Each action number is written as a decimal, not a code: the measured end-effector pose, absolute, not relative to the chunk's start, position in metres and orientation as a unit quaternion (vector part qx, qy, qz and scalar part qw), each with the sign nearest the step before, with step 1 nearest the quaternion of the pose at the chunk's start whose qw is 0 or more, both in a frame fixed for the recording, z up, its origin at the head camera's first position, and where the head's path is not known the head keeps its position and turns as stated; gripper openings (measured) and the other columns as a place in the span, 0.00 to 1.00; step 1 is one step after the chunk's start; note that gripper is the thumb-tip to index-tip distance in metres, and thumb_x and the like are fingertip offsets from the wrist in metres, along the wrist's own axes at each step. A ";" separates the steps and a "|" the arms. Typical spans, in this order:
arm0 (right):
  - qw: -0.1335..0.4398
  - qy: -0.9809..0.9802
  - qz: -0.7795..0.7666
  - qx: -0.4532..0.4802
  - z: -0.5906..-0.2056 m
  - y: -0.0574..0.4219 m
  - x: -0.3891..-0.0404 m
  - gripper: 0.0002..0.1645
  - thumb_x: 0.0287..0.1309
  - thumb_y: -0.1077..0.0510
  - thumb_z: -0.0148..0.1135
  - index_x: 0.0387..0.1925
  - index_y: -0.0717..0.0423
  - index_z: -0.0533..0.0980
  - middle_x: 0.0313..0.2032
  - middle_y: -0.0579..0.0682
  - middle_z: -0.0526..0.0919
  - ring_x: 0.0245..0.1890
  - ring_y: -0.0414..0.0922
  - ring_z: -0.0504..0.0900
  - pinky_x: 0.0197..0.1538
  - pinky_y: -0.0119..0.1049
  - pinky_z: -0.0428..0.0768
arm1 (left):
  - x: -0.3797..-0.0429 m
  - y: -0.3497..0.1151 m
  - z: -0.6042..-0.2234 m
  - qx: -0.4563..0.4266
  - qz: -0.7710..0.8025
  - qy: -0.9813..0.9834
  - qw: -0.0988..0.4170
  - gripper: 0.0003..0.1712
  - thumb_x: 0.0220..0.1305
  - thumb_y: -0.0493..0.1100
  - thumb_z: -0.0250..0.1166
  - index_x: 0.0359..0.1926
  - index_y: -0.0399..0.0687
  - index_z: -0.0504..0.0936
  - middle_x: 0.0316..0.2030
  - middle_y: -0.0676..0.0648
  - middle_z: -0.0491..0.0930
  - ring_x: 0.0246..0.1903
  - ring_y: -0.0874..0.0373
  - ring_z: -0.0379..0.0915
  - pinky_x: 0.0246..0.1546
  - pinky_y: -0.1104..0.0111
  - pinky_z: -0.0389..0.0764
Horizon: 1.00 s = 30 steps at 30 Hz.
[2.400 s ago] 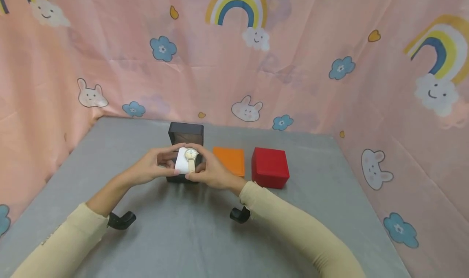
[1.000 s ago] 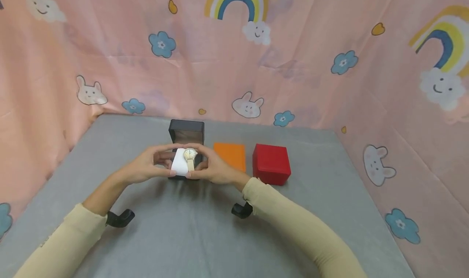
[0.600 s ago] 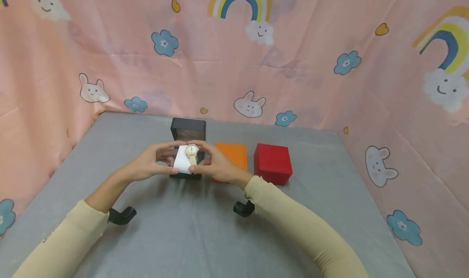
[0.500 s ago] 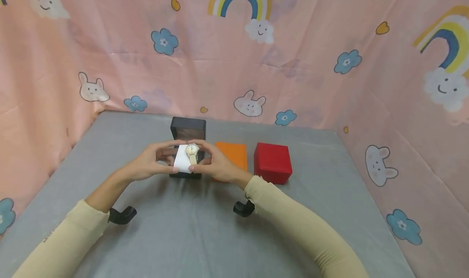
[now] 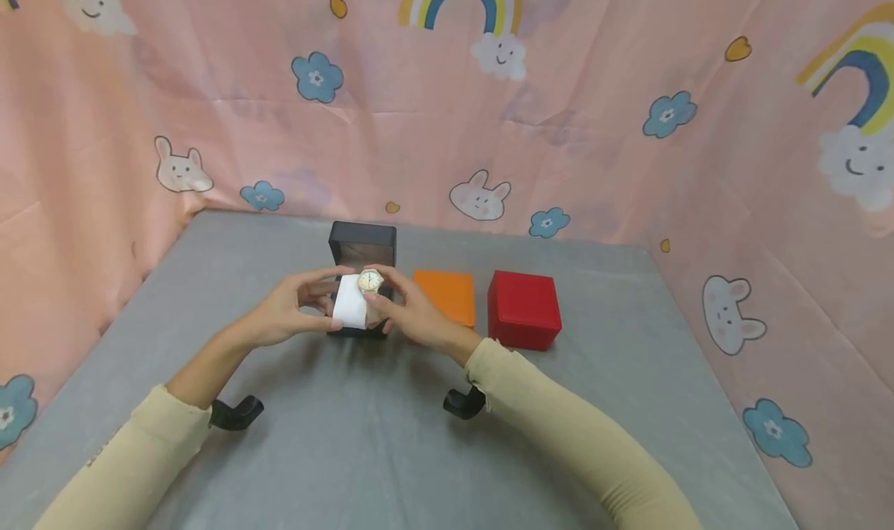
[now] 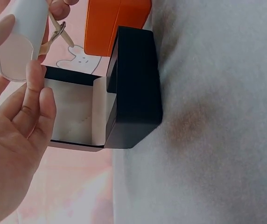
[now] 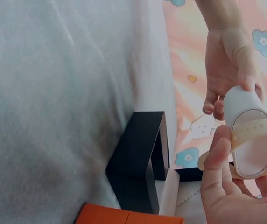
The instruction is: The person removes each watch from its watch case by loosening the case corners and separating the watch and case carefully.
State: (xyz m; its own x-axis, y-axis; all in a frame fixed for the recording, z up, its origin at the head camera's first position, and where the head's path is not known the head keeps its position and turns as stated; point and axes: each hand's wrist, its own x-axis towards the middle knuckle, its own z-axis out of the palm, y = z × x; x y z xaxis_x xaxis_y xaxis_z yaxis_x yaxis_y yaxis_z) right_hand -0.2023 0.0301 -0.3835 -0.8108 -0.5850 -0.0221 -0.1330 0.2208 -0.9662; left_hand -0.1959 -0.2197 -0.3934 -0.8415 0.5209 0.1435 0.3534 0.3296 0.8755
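Note:
My left hand (image 5: 282,310) grips a white watch cushion (image 5: 348,303), thumb on the near side and fingers on the far side. At the cushion's right end is a wristwatch (image 5: 370,282) with a pale round dial and a cream strap (image 7: 252,129). My right hand (image 5: 422,313) pinches the watch, its thumb just below the dial. In the right wrist view the strap loops round the cushion's end, standing partly off it. A metal buckle (image 6: 59,31) shows in the left wrist view. Behind the hands stands a black watch box (image 5: 363,233) with its lid up.
An orange box (image 5: 447,291) sits right of the black box, partly behind the right hand. Farther right stands a red box (image 5: 524,309). Grey cloth (image 5: 335,452) covers the table, and a pink patterned curtain (image 5: 573,150) encloses its back and sides.
My right thumb has moved up from the lower strap to just below the dial. The watch has shifted right on the cushion and turned slightly. My left hand keeps its grip on the cushion.

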 end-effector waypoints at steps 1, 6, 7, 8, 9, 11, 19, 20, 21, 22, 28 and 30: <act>0.195 0.757 -0.579 -0.232 -0.383 0.030 -0.202 0.29 0.77 0.54 0.51 0.74 0.48 0.61 0.69 0.60 0.70 0.38 0.49 0.85 0.39 0.39 0.84 | -0.196 -0.219 -0.393 0.269 0.512 0.812 0.082 0.43 0.59 0.34 0.73 0.73 0.43 0.67 0.63 0.32 0.77 0.35 0.59 0.81 0.48 0.65 0.82; 0.211 0.754 -0.588 -0.205 -0.381 0.030 -0.202 0.25 0.79 0.51 0.48 0.73 0.44 0.64 0.68 0.61 0.72 0.38 0.47 0.86 0.40 0.35 0.83 | -0.197 -0.219 -0.391 0.265 0.507 0.816 0.084 0.43 0.59 0.35 0.73 0.73 0.43 0.66 0.63 0.31 0.77 0.35 0.59 0.81 0.48 0.67 0.82; 0.216 0.752 -0.589 -0.200 -0.380 0.031 -0.202 0.25 0.79 0.51 0.47 0.73 0.43 0.64 0.68 0.60 0.72 0.38 0.47 0.86 0.42 0.36 0.83 | -0.197 -0.219 -0.391 0.264 0.506 0.817 0.084 0.43 0.59 0.35 0.73 0.74 0.43 0.66 0.63 0.31 0.77 0.35 0.59 0.81 0.48 0.67 0.82; 0.223 0.750 -0.592 -0.194 -0.380 0.031 -0.202 0.26 0.79 0.50 0.47 0.73 0.42 0.64 0.68 0.59 0.72 0.39 0.47 0.86 0.43 0.36 0.83 | -0.197 -0.219 -0.391 0.263 0.505 0.818 0.084 0.43 0.59 0.35 0.73 0.74 0.43 0.66 0.63 0.31 0.76 0.35 0.59 0.81 0.48 0.68 0.82; 0.231 0.747 -0.594 -0.189 -0.379 0.031 -0.202 0.26 0.79 0.50 0.47 0.73 0.41 0.64 0.68 0.59 0.72 0.41 0.47 0.87 0.45 0.37 0.83 | -0.197 -0.218 -0.391 0.263 0.504 0.818 0.084 0.43 0.59 0.35 0.73 0.74 0.43 0.66 0.63 0.31 0.76 0.36 0.59 0.81 0.49 0.68 0.82; 0.250 0.739 -0.600 -0.179 -0.378 0.033 -0.202 0.27 0.78 0.49 0.48 0.74 0.39 0.63 0.68 0.58 0.72 0.44 0.49 0.87 0.49 0.39 0.84 | -0.198 -0.219 -0.391 0.260 0.501 0.821 0.084 0.43 0.59 0.35 0.74 0.74 0.43 0.66 0.62 0.31 0.77 0.36 0.59 0.81 0.49 0.68 0.82; 0.328 0.703 -0.620 -0.115 -0.369 0.034 -0.200 0.32 0.78 0.51 0.47 0.77 0.27 0.56 0.76 0.51 0.59 0.57 0.53 0.82 0.66 0.48 0.77 | -0.197 -0.220 -0.391 0.254 0.489 0.831 0.077 0.43 0.59 0.36 0.74 0.74 0.44 0.66 0.62 0.32 0.78 0.37 0.59 0.81 0.49 0.67 0.82; 0.333 0.701 -0.621 -0.111 -0.368 0.034 -0.200 0.32 0.79 0.51 0.47 0.77 0.26 0.55 0.77 0.51 0.58 0.58 0.53 0.82 0.65 0.47 0.77 | -0.197 -0.220 -0.391 0.254 0.489 0.831 0.076 0.43 0.59 0.36 0.74 0.74 0.45 0.66 0.62 0.32 0.77 0.37 0.59 0.81 0.49 0.67 0.82; 0.336 0.701 -0.620 -0.108 -0.367 0.034 -0.200 0.32 0.79 0.51 0.46 0.77 0.25 0.55 0.77 0.51 0.57 0.58 0.53 0.81 0.64 0.46 0.77 | -0.198 -0.220 -0.390 0.255 0.489 0.831 0.075 0.43 0.59 0.36 0.74 0.74 0.45 0.66 0.63 0.32 0.77 0.37 0.59 0.81 0.49 0.65 0.82; 0.339 0.700 -0.619 -0.105 -0.366 0.033 -0.200 0.32 0.79 0.50 0.46 0.77 0.24 0.54 0.77 0.51 0.58 0.57 0.53 0.82 0.62 0.44 0.77 | -0.198 -0.219 -0.390 0.255 0.489 0.831 0.074 0.44 0.59 0.36 0.74 0.74 0.45 0.66 0.63 0.32 0.77 0.37 0.59 0.81 0.49 0.65 0.82; 0.335 0.700 -0.621 -0.106 -0.365 0.032 -0.201 0.29 0.80 0.47 0.42 0.77 0.25 0.54 0.72 0.53 0.65 0.51 0.50 0.83 0.50 0.36 0.75 | -0.199 -0.218 -0.386 0.256 0.490 0.830 0.075 0.44 0.59 0.35 0.74 0.74 0.44 0.65 0.64 0.32 0.76 0.36 0.60 0.81 0.49 0.67 0.82; 0.325 0.705 -0.621 -0.110 -0.365 0.031 -0.201 0.28 0.81 0.47 0.40 0.77 0.27 0.55 0.70 0.53 0.66 0.50 0.50 0.83 0.50 0.37 0.74 | -0.199 -0.217 -0.384 0.253 0.490 0.831 0.075 0.44 0.59 0.35 0.74 0.74 0.44 0.65 0.64 0.32 0.76 0.36 0.60 0.81 0.49 0.67 0.82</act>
State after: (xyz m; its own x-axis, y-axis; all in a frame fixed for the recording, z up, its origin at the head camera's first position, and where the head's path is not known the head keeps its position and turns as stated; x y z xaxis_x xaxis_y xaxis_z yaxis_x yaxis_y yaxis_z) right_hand -0.2014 0.0309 -0.3655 -0.7649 -0.5579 -0.3220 0.2484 0.2057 -0.9465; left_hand -0.1989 -0.2171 -0.3843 -0.8610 0.4935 0.1230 0.3468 0.3927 0.8518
